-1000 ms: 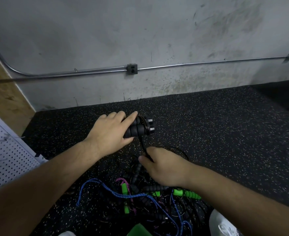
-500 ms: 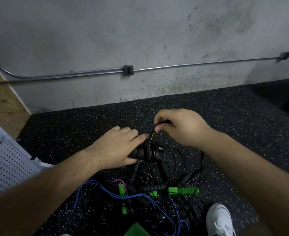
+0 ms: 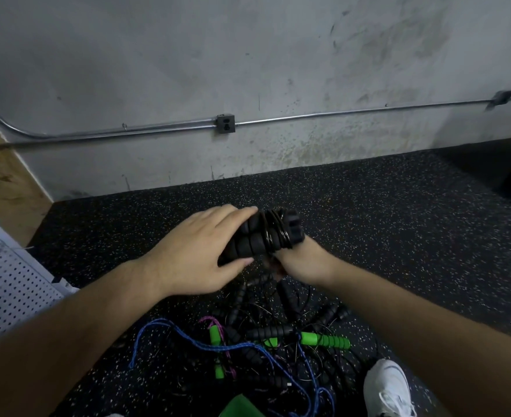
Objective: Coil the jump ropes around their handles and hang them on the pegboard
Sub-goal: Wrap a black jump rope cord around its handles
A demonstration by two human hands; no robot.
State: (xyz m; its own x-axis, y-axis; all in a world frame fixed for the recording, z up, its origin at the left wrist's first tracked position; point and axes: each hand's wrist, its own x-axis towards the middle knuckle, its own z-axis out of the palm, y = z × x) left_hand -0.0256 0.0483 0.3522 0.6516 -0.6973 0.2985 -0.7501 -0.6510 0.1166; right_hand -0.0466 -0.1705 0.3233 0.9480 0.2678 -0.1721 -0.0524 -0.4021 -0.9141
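Note:
My left hand [image 3: 200, 251] grips a pair of black ribbed jump rope handles [image 3: 257, 239] held side by side above the floor. Several turns of thin black rope [image 3: 274, 233] are wound around them near their right ends. My right hand [image 3: 304, 261] is just below the handles' right end, fingers curled under and pinching the black rope; its fingertips are hidden. Below my hands lies a tangled pile of jump ropes [image 3: 278, 335] with black handles, green handles [image 3: 325, 340] and a blue cord [image 3: 206, 344]. The white pegboard [image 3: 4, 284] shows at the left edge.
Black speckled rubber floor [image 3: 398, 236] runs to a grey concrete wall [image 3: 248, 70] with a metal conduit and an outlet box [image 3: 226, 124]. A white shoe [image 3: 388, 386] is at the lower right. A green object [image 3: 242, 407] sits at the bottom edge.
The right hand has swung from above the handles down under their right end, carrying the rope around them. The left hand has lifted the handles higher; more turns of rope lie on them.

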